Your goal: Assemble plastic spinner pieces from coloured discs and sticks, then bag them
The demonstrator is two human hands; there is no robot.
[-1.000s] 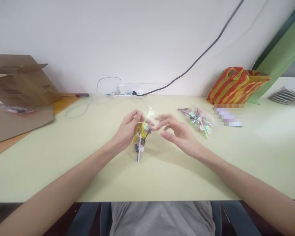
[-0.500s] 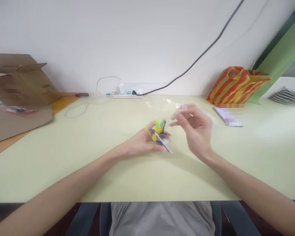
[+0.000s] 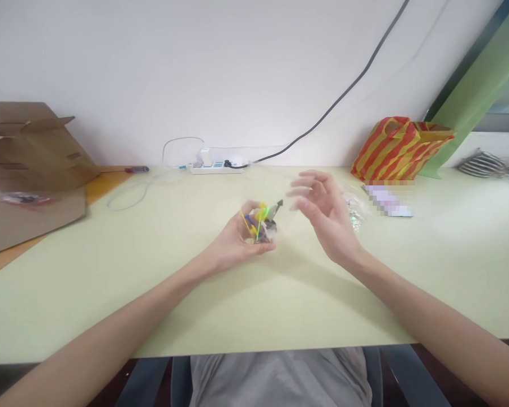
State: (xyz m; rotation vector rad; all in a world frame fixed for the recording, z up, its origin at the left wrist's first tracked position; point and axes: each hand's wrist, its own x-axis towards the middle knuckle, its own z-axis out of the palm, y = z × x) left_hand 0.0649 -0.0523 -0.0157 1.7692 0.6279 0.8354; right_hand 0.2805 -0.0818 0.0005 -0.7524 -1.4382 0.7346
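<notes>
Over the middle of the pale green table [image 3: 254, 305], my left hand [image 3: 235, 240] is closed around a bunch of small plastic parts [image 3: 261, 221], yellow, green, blue, white and black. A dark pointed piece sticks out of the bunch to the upper right. The exact kind of the parts is too blurred to tell. My right hand [image 3: 324, 212] is raised just right of the bunch, apart from it, with fingers spread and nothing visible in them. Behind the right hand lies a clear plastic bag [image 3: 356, 212] with small shiny bits.
A cardboard box [image 3: 38, 147] stands at left, with a screwdriver [image 3: 137, 169] beside it. Along the wall lies a power strip [image 3: 216, 165] with a black cable [image 3: 343, 99]. A striped bag [image 3: 398, 150] and a paper booklet [image 3: 388, 200] are at right.
My left hand and the parts have shifted slightly left, and the bunch has turned in the grip. The right hand's fingers have opened from a curl. The whole view has shifted a little.
</notes>
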